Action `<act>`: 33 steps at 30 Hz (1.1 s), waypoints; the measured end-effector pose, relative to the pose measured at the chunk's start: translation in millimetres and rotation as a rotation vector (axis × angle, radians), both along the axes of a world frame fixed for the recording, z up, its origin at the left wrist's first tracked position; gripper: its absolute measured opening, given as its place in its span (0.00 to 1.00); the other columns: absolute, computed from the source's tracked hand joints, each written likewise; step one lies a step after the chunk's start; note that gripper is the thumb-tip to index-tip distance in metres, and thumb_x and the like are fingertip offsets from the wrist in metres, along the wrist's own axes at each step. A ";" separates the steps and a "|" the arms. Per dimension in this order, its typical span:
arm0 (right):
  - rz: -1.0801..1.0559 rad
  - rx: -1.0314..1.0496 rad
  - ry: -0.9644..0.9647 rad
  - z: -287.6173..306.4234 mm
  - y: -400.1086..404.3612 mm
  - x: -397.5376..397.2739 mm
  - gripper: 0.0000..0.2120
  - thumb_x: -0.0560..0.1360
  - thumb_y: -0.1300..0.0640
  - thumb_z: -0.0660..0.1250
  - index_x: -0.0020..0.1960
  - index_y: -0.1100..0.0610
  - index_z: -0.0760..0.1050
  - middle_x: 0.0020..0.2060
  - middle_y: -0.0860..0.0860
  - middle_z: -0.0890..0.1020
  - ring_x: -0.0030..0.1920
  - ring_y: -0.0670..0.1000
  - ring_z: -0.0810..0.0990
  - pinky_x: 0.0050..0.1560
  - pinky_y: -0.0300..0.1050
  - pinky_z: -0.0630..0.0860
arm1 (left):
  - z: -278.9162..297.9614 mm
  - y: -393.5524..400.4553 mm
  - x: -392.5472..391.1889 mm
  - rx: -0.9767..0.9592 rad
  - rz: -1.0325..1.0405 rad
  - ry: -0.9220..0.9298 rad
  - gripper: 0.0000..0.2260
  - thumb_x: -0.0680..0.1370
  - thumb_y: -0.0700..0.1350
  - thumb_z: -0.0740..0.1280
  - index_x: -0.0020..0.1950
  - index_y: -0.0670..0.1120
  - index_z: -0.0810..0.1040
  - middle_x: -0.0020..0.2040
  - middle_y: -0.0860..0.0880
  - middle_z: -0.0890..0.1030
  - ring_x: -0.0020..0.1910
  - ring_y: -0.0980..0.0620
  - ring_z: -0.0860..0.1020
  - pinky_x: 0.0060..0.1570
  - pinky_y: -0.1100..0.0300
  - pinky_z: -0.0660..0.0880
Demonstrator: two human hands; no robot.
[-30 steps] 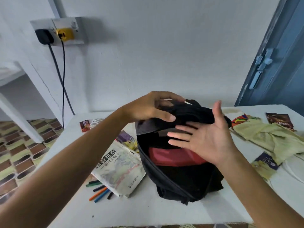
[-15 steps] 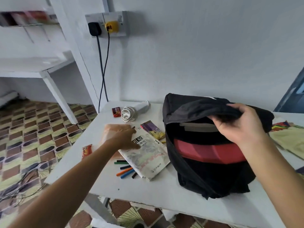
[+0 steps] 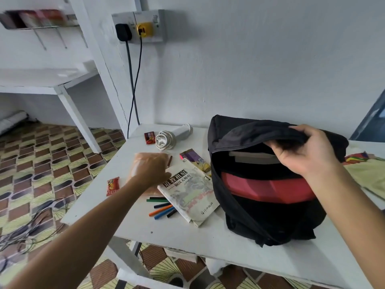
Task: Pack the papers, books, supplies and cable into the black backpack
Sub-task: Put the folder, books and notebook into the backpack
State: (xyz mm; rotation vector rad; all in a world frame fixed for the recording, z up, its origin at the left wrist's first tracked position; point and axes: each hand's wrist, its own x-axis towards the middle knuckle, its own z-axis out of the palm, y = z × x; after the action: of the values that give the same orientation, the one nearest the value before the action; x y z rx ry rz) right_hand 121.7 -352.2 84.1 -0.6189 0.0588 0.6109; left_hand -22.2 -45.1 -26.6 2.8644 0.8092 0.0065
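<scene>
The black backpack (image 3: 260, 222) stands open on the white table (image 3: 183, 238). My right hand (image 3: 302, 151) grips its top flap and holds it up. Inside show a red folder (image 3: 268, 188) and a pale flat item (image 3: 250, 157). My left hand (image 3: 150, 170) is motion-blurred at the top left corner of a paperback book (image 3: 187, 197); its fingers cannot be made out. Several coloured markers (image 3: 161, 207) lie partly under the book. A coiled white cable (image 3: 164, 140) lies at the table's far edge.
A purple packet (image 3: 194, 159), a brown pen (image 3: 169, 160) and two red wrappers (image 3: 149, 137) (image 3: 113, 185) lie around the book. Yellow-green cloth (image 3: 366, 174) covers the table's right side. Plugs hang from a wall socket (image 3: 141, 28). Loose wires (image 3: 31, 226) lie on the floor.
My left hand left the backpack flap and moved left to the book's corner. My right hand, open a second ago, took hold of the flap. The view swung left.
</scene>
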 end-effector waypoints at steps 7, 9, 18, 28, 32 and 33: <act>-0.015 0.054 0.013 3.2 9.1 2.9 0.28 0.51 0.71 0.66 0.52 0.67 0.75 0.54 0.66 0.81 0.54 0.69 0.80 0.42 0.58 0.81 | 3.4 -12.0 -31.1 -0.659 0.354 0.127 0.08 0.78 0.41 0.66 0.52 0.36 0.73 0.37 0.40 0.83 0.26 0.49 0.81 0.23 0.62 0.75; -0.022 0.048 0.008 2.5 11.3 4.6 0.34 0.45 0.71 0.66 0.53 0.67 0.74 0.55 0.66 0.80 0.54 0.68 0.80 0.43 0.59 0.81 | 3.7 -15.9 -32.2 -0.848 0.449 0.000 0.07 0.78 0.39 0.66 0.52 0.36 0.72 0.41 0.37 0.84 0.29 0.46 0.82 0.26 0.59 0.78; -0.023 0.021 0.011 5.1 14.2 3.8 0.27 0.54 0.71 0.62 0.54 0.67 0.73 0.56 0.66 0.80 0.55 0.68 0.79 0.43 0.58 0.81 | 1.6 -33.7 -22.0 -1.259 0.682 -0.391 0.18 0.75 0.33 0.68 0.63 0.37 0.68 0.50 0.37 0.76 0.38 0.40 0.82 0.34 0.45 0.82; 0.017 0.015 0.015 7.2 11.5 0.6 0.29 0.50 0.71 0.64 0.53 0.67 0.74 0.56 0.66 0.80 0.56 0.69 0.79 0.38 0.55 0.82 | -4.5 -52.2 -10.4 -1.306 0.751 -0.471 0.14 0.76 0.33 0.64 0.59 0.40 0.66 0.46 0.40 0.81 0.43 0.40 0.83 0.37 0.44 0.82; 0.011 0.009 0.029 5.7 11.0 3.3 0.31 0.53 0.71 0.63 0.58 0.67 0.73 0.58 0.66 0.79 0.57 0.69 0.78 0.37 0.55 0.81 | -5.1 -53.5 -4.7 -1.310 0.778 -0.558 0.21 0.73 0.33 0.70 0.61 0.41 0.65 0.46 0.41 0.79 0.41 0.44 0.81 0.34 0.53 0.79; 0.006 0.007 0.031 5.0 11.4 4.4 0.33 0.52 0.71 0.63 0.59 0.66 0.72 0.59 0.66 0.78 0.58 0.69 0.78 0.38 0.55 0.81 | -4.8 -53.3 -2.6 -1.329 0.773 -0.563 0.22 0.72 0.33 0.71 0.61 0.40 0.66 0.48 0.40 0.80 0.41 0.45 0.81 0.33 0.54 0.79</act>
State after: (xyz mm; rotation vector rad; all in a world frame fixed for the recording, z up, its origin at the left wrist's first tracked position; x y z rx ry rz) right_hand 126.1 -340.8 89.0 -0.6027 0.0836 0.6260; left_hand -24.8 -98.3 -31.4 1.1455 1.1088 0.2457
